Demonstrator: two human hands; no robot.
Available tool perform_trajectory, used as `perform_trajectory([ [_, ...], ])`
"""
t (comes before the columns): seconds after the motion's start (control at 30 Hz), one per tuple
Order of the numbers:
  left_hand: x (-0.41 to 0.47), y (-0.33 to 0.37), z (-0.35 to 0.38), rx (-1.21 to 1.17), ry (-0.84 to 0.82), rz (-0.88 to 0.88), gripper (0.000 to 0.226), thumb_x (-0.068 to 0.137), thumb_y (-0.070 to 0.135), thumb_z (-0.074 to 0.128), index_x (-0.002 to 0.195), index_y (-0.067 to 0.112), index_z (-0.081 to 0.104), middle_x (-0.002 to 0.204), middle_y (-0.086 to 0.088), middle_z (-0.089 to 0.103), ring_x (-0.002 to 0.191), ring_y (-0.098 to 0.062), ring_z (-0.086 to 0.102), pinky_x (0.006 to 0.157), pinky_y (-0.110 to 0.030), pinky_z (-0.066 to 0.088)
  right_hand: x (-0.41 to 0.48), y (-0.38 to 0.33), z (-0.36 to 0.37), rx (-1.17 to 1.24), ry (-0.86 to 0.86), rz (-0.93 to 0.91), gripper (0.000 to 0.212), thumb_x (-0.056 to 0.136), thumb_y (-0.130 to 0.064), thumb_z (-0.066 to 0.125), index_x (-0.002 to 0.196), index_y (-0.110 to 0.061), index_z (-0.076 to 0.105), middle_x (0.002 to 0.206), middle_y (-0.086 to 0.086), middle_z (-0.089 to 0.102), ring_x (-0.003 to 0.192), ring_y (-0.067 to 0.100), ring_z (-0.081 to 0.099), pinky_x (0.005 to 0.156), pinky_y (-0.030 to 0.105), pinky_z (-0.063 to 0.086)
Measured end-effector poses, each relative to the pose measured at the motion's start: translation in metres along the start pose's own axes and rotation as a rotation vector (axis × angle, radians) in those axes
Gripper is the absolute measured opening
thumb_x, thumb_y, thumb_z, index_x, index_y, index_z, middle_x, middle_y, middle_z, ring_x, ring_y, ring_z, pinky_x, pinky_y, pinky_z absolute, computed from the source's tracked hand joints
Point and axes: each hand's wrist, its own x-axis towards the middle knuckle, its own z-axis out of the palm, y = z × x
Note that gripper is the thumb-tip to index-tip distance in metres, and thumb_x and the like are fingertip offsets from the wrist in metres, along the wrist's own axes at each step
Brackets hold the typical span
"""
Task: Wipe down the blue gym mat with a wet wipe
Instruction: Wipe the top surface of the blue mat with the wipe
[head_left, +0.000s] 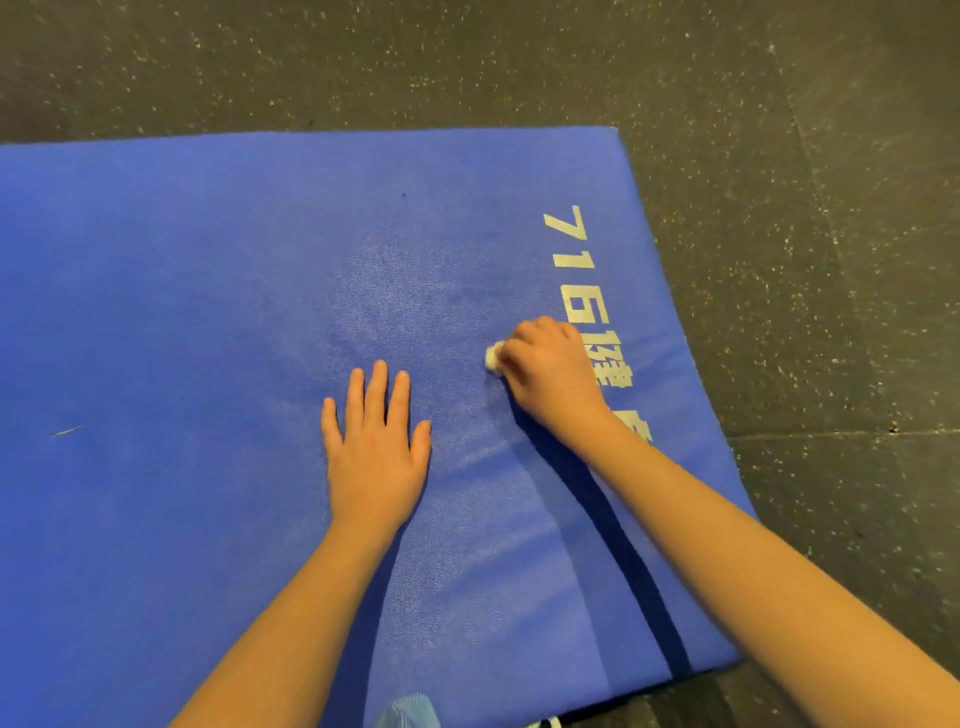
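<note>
The blue gym mat (218, 291) lies flat on the floor and fills most of the view, with white printed characters along its right side. My right hand (553, 371) grips a small bunched white wet wipe (492, 357) and holds it down on the mat beside the print. Only a bit of the wipe shows past my fingers. My left hand (375, 447) rests flat on the mat, fingers straight and spread, a little to the left of the right hand. A paler damp-looking patch lies on the mat just beyond both hands.
Dark speckled rubber flooring (831, 208) surrounds the mat at the top and right. The mat's far right corner (615, 132) and right edge are in view. A pale blue object (408, 712) peeks in at the bottom edge.
</note>
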Motion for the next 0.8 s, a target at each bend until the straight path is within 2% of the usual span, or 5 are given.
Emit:
perform_trajectory([
  [0.1, 0.000, 0.000, -0.001, -0.003, 0.006, 0.004, 0.062, 0.093, 0.044, 0.027, 0.143, 0.010, 0.043, 0.153, -0.012, 0.035, 0.143, -0.032, 0.026, 0.112, -0.058, 0.018, 0.001, 0.001, -0.004, 0.073, 0.102, 0.358, 0.012, 0.075, -0.012, 0.070, 0.064, -0.010, 0.066, 0.066, 0.007, 0.058, 0.063, 0.032, 0.054, 0.058, 0.031, 0.035],
  [0.3, 0.000, 0.001, -0.005, -0.003, -0.016, -0.002, 0.054, 0.096, 0.035, 0.047, 0.143, 0.009, 0.044, 0.152, -0.014, 0.035, 0.143, -0.034, 0.027, 0.110, -0.060, 0.020, -0.034, -0.038, -0.003, 0.197, -0.162, -0.216, 0.017, 0.082, -0.018, 0.055, 0.069, -0.012, 0.064, 0.067, 0.007, 0.054, 0.061, 0.029, 0.051, 0.054, 0.030, 0.033],
  [0.5, -0.014, 0.011, -0.016, -0.093, -0.095, -0.030, 0.054, 0.100, 0.033, 0.044, 0.149, 0.012, 0.032, 0.159, -0.009, 0.020, 0.148, -0.028, 0.009, 0.116, -0.051, 0.003, -0.024, -0.019, -0.006, 0.115, 0.059, 0.334, 0.013, 0.074, -0.011, 0.070, 0.064, -0.008, 0.061, 0.064, 0.009, 0.056, 0.062, 0.034, 0.054, 0.053, 0.034, 0.040],
  [0.7, -0.042, 0.015, -0.008, -0.095, -0.078, 0.013, 0.055, 0.089, 0.035, 0.043, 0.132, 0.004, 0.054, 0.144, -0.016, 0.046, 0.136, -0.038, 0.038, 0.108, -0.061, 0.026, -0.067, -0.043, -0.023, 0.219, -0.236, -0.047, 0.014, 0.078, -0.017, 0.057, 0.068, -0.009, 0.062, 0.068, 0.007, 0.055, 0.065, 0.031, 0.054, 0.054, 0.033, 0.041],
  [0.8, -0.042, 0.018, -0.013, -0.085, -0.054, 0.022, 0.050, 0.095, 0.031, 0.047, 0.137, 0.004, 0.050, 0.148, -0.015, 0.041, 0.140, -0.036, 0.031, 0.111, -0.061, 0.020, -0.060, -0.016, -0.027, 0.113, -0.176, 0.239, 0.013, 0.081, -0.013, 0.065, 0.070, -0.005, 0.065, 0.072, 0.009, 0.057, 0.071, 0.033, 0.055, 0.057, 0.035, 0.038],
])
